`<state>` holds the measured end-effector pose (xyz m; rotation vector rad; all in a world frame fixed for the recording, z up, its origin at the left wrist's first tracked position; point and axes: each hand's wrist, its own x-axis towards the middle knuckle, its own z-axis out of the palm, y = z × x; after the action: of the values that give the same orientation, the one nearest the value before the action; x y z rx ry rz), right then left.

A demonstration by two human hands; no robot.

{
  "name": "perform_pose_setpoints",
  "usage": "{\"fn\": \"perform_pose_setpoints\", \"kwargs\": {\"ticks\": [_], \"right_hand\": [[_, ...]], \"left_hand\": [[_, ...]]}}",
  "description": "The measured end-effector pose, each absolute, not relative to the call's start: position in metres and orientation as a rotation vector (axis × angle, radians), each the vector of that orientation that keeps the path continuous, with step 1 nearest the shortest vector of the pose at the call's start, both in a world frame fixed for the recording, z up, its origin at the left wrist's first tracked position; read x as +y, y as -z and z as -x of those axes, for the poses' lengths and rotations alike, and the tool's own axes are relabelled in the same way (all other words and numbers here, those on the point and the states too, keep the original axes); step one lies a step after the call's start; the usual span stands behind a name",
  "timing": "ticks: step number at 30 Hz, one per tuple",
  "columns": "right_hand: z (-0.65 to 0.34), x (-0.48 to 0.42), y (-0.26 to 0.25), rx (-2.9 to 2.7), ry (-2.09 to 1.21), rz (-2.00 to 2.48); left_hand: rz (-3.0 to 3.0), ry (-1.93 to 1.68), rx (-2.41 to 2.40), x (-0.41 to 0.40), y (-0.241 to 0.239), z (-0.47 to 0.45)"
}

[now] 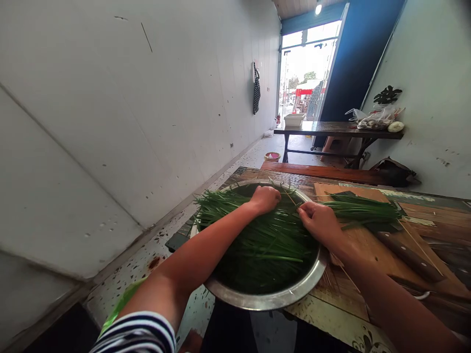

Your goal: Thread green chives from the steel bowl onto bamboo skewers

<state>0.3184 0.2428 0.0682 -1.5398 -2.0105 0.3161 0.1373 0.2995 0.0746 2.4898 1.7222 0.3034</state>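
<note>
A wide metal basin (270,303) stands at the table's edge, holding long green garlic chives (272,240) in what looks like water. My left hand (265,198) is closed over the far side of the basin; its fingertips are turned away, so what they grip is hidden. At the basin's right rim, the fingers of my right hand (318,220) pinch a thin bamboo skewer (290,197) with a bit of green at the fingertips. The skewer slants up toward my left fingers. Behind my right hand, more garlic chives (362,210) lie on a wooden cutting board (390,257).
A wooden-handled knife (408,255) rests on the board, with a loose skewer (421,247) across it. Several skewers (331,277) lie beside the basin. A white wall (147,122) runs along the left. Beyond are a bench (320,171) and a dark table (324,128).
</note>
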Motion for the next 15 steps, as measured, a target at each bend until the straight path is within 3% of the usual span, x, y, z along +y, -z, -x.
{"fn": "perform_pose_setpoints", "kwargs": {"ticks": [15], "right_hand": [[-0.319, 0.244, -0.066, -2.013, -0.277, 1.536]], "left_hand": [[-1.819, -0.738, 1.489, 0.307, -0.080, -0.125]]}}
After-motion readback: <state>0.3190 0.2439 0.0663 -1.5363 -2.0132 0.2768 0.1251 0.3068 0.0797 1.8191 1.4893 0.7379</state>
